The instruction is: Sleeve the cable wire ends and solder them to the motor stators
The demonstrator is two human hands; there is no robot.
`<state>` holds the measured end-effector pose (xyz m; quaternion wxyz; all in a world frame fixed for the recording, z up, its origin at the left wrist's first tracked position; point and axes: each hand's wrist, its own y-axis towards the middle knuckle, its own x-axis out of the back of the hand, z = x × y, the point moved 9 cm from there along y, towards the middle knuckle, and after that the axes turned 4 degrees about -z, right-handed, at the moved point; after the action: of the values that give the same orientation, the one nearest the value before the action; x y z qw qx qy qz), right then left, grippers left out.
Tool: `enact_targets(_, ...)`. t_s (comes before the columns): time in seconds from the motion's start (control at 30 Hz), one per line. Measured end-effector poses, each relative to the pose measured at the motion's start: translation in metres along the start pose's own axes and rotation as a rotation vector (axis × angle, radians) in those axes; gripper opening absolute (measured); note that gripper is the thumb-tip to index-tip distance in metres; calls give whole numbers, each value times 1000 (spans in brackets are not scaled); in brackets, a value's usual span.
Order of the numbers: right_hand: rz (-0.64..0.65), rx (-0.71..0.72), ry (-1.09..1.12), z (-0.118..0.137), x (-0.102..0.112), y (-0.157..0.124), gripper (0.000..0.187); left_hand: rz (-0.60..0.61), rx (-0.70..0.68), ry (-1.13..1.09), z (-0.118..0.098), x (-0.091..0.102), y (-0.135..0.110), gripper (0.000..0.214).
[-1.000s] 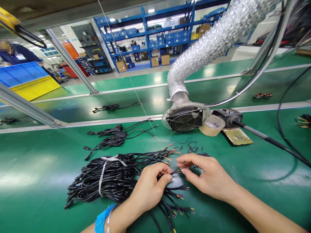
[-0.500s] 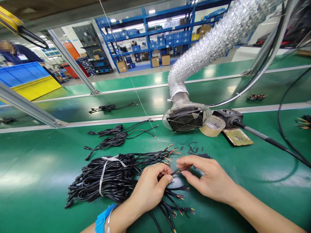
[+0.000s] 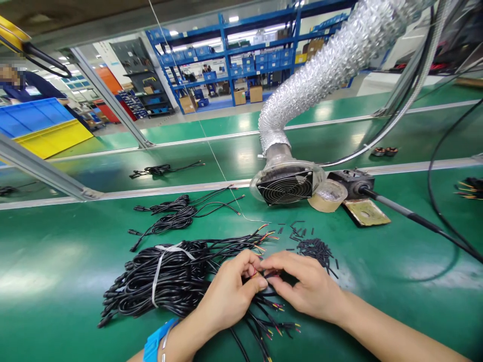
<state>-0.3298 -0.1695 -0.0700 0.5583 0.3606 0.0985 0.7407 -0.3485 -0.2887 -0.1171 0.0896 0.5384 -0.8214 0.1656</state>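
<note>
Black cables (image 3: 181, 279) are gathered in one bundle on the green bench (image 3: 56, 266), bound by a white tie (image 3: 155, 284), their coloured wire ends fanned out around the hands. One cable's end is pinched between the thumb and fingers of the left hand (image 3: 234, 291); the right hand (image 3: 304, 284) is curled close against it — whether anything is gripped there cannot be told, the fingertips being partly hidden. Two looser coils (image 3: 175, 221) are laid behind the bundle, and black tubes (image 3: 315, 251), too many to be counted, are heaped near the right hand. At left, one blue bin (image 3: 35, 118) is cut off; its contents cannot be made out.
</note>
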Motion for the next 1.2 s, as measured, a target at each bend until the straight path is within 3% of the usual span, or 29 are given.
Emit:
enact_targets(0.07,-19,9,-2,0,1,1,30,3,20,-6,1,0,0,11)
enact_targets(0.2,211,-15,-40,-6,9,5,27,34,23,123,-1,-1,1,9)
enact_targets(0.23,243,-37,-86,-11,17,7,26,42,17,160,-2,-2,1,9)
enact_targets(0.37,167,-164,-401,-36,60,14,9,10,-66,237,-12,3,1,7)
enact_targets(0.43,208,-205,-498,-45,58,13,4,-2,-107,263,-18,5,0,10)
enact_targets(0.63,340,-238,-678,-53,24,5,13,5,-155,301,-23,6,-2,18)
enact_targets(0.73,302,-229,-607,-46,23,4,17,-6,-154,316,-23,7,-2,20)
enact_targets(0.93,217,-247,-129,-20,14,5,15,-56,-130,308,-19,9,0,15)
enact_targets(1.2,114,-251,-33,-15,8,5,22,-72,-145,321,-22,8,-1,15)
